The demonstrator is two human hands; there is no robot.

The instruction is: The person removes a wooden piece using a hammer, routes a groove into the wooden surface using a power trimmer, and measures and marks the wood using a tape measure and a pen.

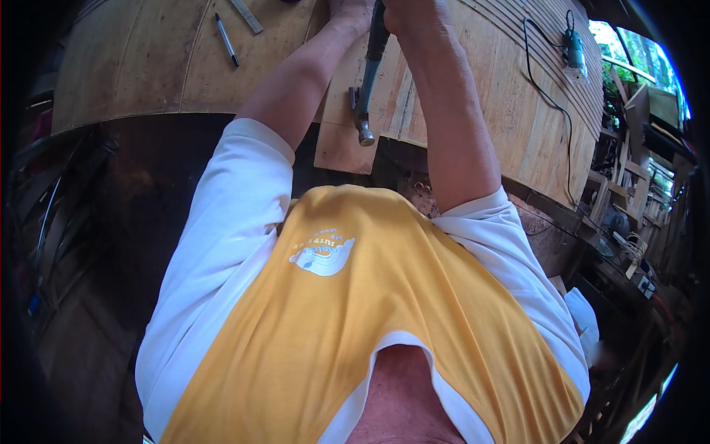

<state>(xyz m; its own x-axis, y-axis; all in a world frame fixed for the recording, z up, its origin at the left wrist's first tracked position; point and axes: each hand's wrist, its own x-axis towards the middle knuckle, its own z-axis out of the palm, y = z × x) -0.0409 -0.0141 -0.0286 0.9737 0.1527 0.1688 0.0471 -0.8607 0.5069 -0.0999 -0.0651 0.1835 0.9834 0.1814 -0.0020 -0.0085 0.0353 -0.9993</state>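
A hammer (369,70) with a dark handle and a metal head hangs between my forearms, its head toward my body. My right hand (416,13) is at the top edge, partly cut off, and appears closed on the upper handle. My left hand (350,7) is just left of it, also at the top edge; its fingers are out of frame, so its grip is hidden. Both arms stretch over a wooden workbench (159,63). Below the hammer head, a wooden board (343,152) sticks out past the bench's near edge.
A pen (227,40) and a flat metal strip (246,16) lie on the bench at the left. A green power tool (573,48) with a black cord (551,96) rests at the right. Wood scraps (632,174) and a power strip (645,286) are beyond the bench's right side.
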